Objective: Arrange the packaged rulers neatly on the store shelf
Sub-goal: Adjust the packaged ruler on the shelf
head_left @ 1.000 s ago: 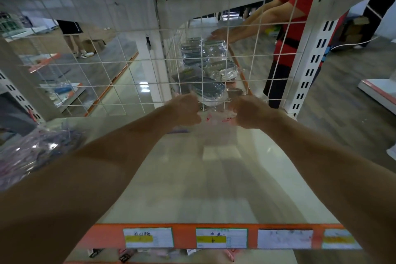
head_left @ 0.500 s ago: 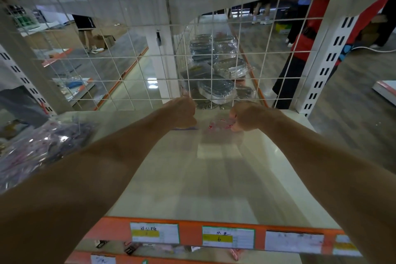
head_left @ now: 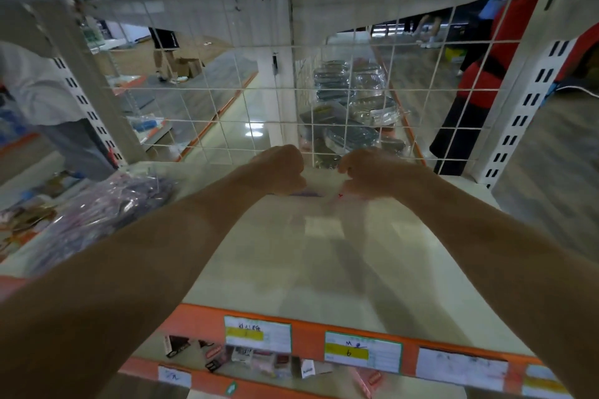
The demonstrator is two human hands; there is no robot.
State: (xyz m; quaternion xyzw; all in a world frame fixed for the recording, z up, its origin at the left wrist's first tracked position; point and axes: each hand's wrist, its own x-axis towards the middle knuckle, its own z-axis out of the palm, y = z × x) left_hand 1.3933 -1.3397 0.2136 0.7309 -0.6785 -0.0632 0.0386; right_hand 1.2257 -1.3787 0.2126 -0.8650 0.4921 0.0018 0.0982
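Both my arms reach deep into the white shelf (head_left: 291, 262). My left hand (head_left: 281, 168) and my right hand (head_left: 372, 172) are curled side by side at the back of the shelf, just in front of the wire grid back panel (head_left: 246, 107). Between them lies a clear packaged ruler (head_left: 321, 193), barely visible, with faint blue and red marks. Each hand grips one end of it. The fingers are hidden behind the knuckles.
A heap of clear plastic packages (head_left: 97, 204) lies on the shelf's left side. Orange price rail with labels (head_left: 363, 351) runs along the front edge. Behind the grid, another shelf holds packaged goods (head_left: 350, 113). A person in red (head_left: 486, 74) stands at the right.
My hands stay at the back of the shelf on the ruler pack, lowered slightly toward the surface. My head has dropped and pulled back. The person in red has drawn their arms away.
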